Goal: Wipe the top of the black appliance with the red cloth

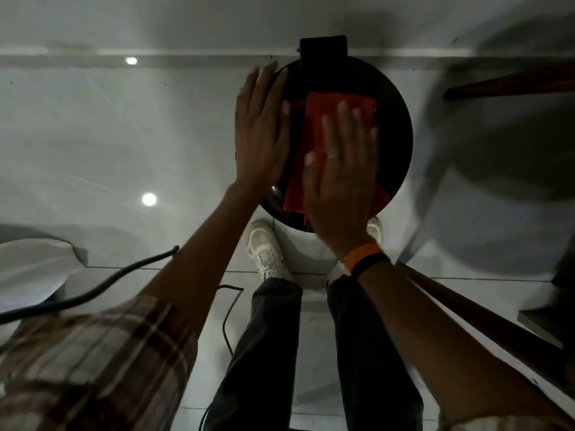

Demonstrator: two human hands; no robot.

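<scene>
A round black appliance stands on the floor below me, with a black block at its far edge. A red cloth lies spread over the middle of its top. My right hand lies flat on the cloth, fingers stretched and pressed down on it. My left hand rests flat against the appliance's left rim, fingers straight and slightly apart, holding nothing. Part of the cloth is hidden under my right hand.
White shoes and dark trousers stand just in front of the appliance on a glossy tiled floor. A black cable runs across the lower left. A wooden bar and dark furniture sit at the right. A white object lies at far left.
</scene>
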